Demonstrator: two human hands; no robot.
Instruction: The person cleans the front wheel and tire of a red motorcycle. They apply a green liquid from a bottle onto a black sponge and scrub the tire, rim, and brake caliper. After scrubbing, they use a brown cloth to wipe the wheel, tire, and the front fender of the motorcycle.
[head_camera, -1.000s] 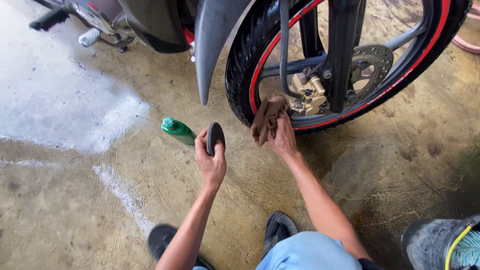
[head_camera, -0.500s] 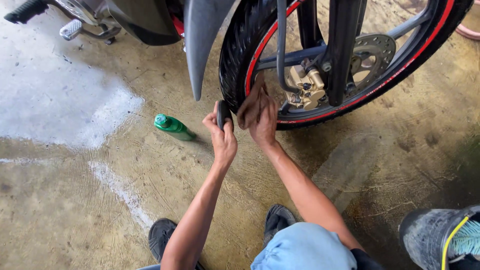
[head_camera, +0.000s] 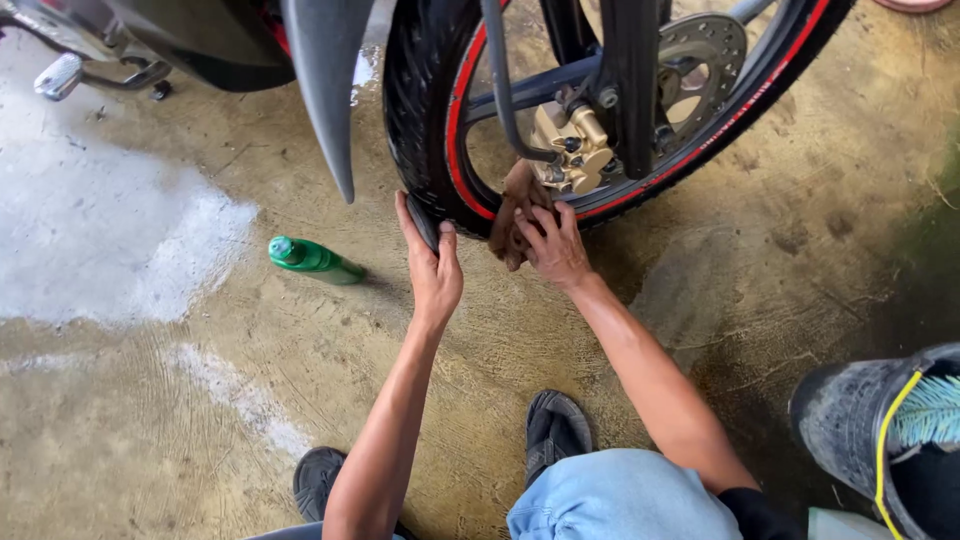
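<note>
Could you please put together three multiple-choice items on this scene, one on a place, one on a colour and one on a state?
1. Where does the green bottle lie?
A. On the concrete floor, left of the left hand
B. In the bucket
C. On the tyre

2. What colour is the stripe on the wheel rim?
A. Blue
B. Red
C. White

3. What is the right hand doing?
A. Hanging free
B. Gripping the bottle
C. Pressing a brown rag against the wheel

Answers: 1 A, the bottle lies on its side on the floor. 2 B, a red band runs along the rim. 3 C, the hand holds the rag just below the gold brake caliper.
</note>
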